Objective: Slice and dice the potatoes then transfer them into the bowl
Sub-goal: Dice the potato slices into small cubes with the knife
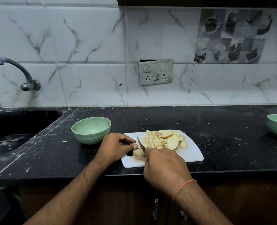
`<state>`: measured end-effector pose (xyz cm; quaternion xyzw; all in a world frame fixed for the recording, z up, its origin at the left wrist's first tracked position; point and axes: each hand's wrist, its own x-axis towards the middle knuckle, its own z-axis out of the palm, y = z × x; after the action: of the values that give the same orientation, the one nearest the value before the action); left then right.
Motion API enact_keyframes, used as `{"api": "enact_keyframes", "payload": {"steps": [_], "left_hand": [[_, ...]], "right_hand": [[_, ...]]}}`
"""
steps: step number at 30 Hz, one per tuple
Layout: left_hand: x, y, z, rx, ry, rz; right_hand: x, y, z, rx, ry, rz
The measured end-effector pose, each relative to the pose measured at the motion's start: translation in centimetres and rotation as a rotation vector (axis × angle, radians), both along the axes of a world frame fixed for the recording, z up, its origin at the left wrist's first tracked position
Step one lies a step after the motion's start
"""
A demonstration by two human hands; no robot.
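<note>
On the white plastic cutting board (191, 153) the pale diced potato cubes (154, 140) and a few round potato slices (172, 141) lie heaped toward the far right, probably pushed there to keep the near left corner free for cutting. The right hand (165, 168) grips the small steel-bladed knife (141, 146), its handle hidden in the fist, blade angled up and away. The left hand (116, 147) rests at the board's left edge, fingers curled, thumb and forefinger pinching a small potato piece (mostly hidden) against the blade. The empty pale green ribbed bowl (91, 129) waits just left of the board, within easy reach.
</note>
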<state>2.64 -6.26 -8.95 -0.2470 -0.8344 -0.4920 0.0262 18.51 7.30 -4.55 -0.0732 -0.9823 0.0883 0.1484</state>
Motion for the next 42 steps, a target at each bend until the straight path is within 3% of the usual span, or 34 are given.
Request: {"api": "enact_keyframes", "payload": {"steps": [11, 16, 26, 42], "left_hand": [[-0.2, 0.1, -0.1, 0.0, 0.013, 0.011], [-0.2, 0.1, -0.1, -0.009, 0.012, -0.003], [-0.3, -0.3, -0.3, 0.045, 0.01, -0.029], [-1.6, -0.4, -1.1, -0.022, 0.043, 0.011]], "right_hand": [[-0.6, -0.8, -0.6, 0.131, -0.128, 0.05], [1.3, 0.8, -0.8, 0.17, -0.074, 0.048], [1.2, 1.6, -0.3, -0.001, 0.05, 0.004], [-1.4, 0.5, -0.5, 0.02, -0.006, 0.013]]}}
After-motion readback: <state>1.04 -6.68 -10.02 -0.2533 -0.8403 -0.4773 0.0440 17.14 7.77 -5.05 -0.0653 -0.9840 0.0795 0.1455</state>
